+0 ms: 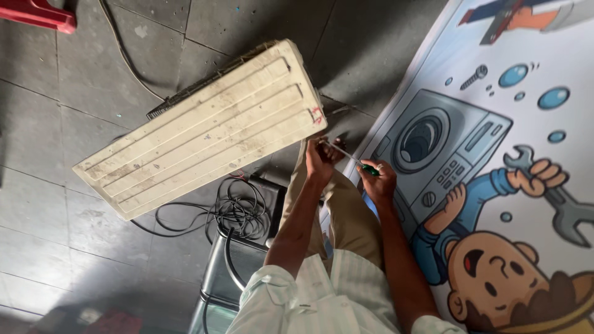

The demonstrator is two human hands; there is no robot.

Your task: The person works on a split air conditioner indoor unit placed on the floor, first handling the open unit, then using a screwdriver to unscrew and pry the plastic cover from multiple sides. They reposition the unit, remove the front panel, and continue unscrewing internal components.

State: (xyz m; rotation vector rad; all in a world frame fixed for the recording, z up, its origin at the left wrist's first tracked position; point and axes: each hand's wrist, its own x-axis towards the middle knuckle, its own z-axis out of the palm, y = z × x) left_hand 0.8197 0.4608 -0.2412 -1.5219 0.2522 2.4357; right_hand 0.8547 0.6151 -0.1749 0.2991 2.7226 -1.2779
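A dirty cream air-conditioner unit (204, 127) with long ribbed slats lies tilted on the grey tiled floor. My left hand (322, 158) grips its lower right corner edge. My right hand (378, 180) is closed on the green handle of a screwdriver (351, 159). The metal shaft points up-left toward the unit's corner, close to my left hand. Where the tip touches is hidden by my fingers.
A tangle of black cable (238, 213) lies on a dark metal box (232, 266) below the unit. A printed cartoon banner (489, 154) covers the floor at the right. A red plastic object (40, 13) sits at the top left.
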